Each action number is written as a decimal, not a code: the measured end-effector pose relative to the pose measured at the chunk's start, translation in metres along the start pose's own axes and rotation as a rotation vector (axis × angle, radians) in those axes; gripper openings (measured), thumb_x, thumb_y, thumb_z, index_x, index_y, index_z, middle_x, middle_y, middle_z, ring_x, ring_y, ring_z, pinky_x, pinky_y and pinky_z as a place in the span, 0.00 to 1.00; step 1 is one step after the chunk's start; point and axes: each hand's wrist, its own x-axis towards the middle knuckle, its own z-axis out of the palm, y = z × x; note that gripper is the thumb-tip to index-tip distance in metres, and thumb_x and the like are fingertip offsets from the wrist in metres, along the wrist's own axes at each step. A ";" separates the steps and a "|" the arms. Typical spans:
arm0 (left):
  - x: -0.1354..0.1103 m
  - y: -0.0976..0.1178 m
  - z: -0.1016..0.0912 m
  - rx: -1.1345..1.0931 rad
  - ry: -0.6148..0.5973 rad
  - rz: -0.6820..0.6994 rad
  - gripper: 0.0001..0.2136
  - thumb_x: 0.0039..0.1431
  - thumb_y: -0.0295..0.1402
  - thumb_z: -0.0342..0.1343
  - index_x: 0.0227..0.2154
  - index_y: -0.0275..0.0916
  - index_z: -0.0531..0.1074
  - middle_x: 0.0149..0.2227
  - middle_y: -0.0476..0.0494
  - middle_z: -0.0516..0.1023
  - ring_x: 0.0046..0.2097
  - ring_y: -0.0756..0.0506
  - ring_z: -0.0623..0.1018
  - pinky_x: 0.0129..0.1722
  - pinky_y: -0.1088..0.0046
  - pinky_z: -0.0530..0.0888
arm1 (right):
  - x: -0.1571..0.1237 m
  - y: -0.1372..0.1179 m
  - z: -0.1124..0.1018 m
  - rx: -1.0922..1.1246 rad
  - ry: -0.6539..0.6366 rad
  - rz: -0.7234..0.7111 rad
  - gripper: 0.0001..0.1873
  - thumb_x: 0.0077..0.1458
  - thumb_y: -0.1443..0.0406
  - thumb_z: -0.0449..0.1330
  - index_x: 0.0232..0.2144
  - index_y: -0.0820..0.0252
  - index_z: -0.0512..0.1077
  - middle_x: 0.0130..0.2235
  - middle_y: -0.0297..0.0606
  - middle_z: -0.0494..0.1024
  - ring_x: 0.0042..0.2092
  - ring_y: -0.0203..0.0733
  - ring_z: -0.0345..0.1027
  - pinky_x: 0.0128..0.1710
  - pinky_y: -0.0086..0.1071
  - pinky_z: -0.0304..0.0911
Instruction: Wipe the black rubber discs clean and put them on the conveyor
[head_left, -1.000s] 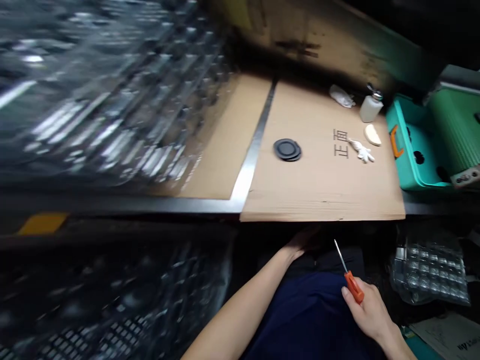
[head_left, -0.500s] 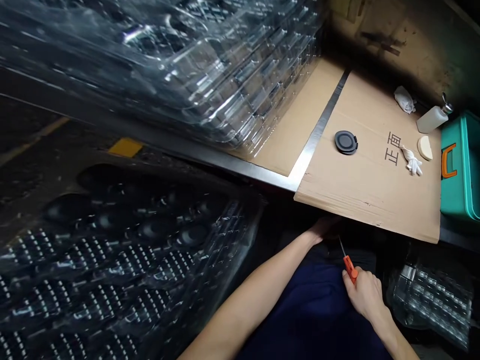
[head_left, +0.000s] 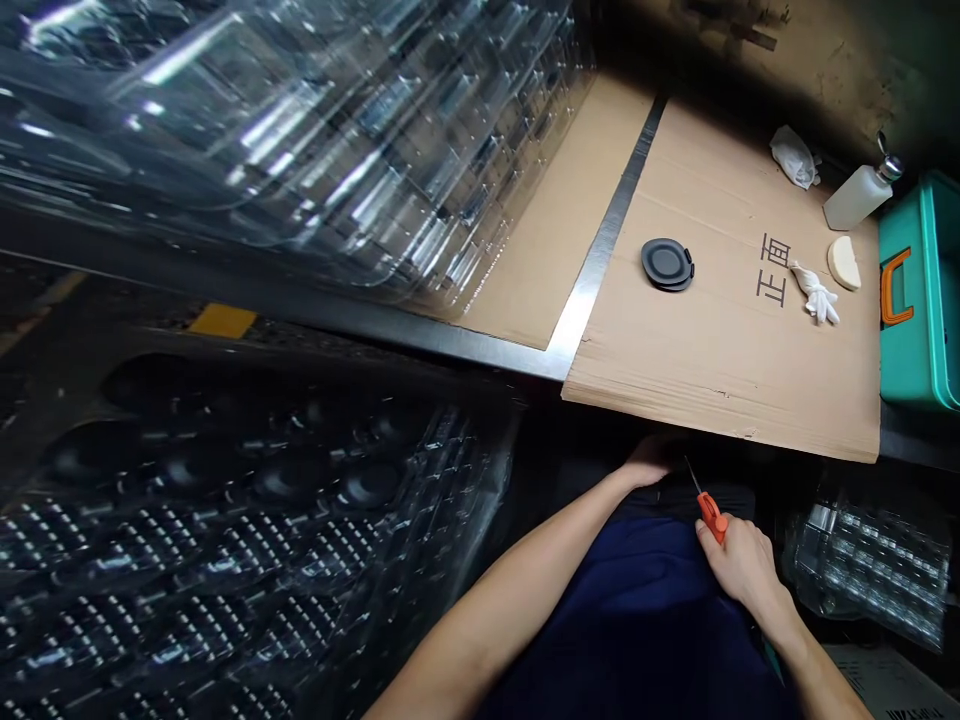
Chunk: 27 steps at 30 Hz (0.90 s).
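Observation:
My right hand [head_left: 742, 565] grips an orange-handled screwdriver [head_left: 709, 512] with its thin steel shaft pointing up and away from me. It is below the front edge of a cardboard sheet [head_left: 720, 370]. My left hand [head_left: 652, 460] rests just under that edge, its fingers lost in shadow and nothing visible in it. On the cardboard lie a round black rubber disc [head_left: 666, 264], a small white glove [head_left: 814, 295], a cream pad [head_left: 844, 263], a crumpled white cloth [head_left: 793, 157] and a white pump bottle [head_left: 861, 198].
Large stacks of transparent plastic trays [head_left: 300, 150] fill the upper left, and more [head_left: 240, 540] lie at the lower left. A smaller transparent tray [head_left: 862, 570] sits at the lower right. A teal case with an orange handle [head_left: 919, 290] stands right of the cardboard.
The view has swung, moving the cardboard and its objects right and tilting them. The screwdriver sits deeper in my right hand's grip, with less orange handle showing.

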 end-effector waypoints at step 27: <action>0.004 0.003 -0.013 -0.450 0.028 -0.297 0.28 0.43 0.34 0.77 0.50 0.38 0.79 0.54 0.34 0.80 0.53 0.35 0.80 0.51 0.55 0.79 | -0.001 0.010 0.002 0.094 0.008 -0.010 0.24 0.69 0.49 0.46 0.38 0.56 0.76 0.38 0.44 0.83 0.43 0.53 0.79 0.40 0.36 0.63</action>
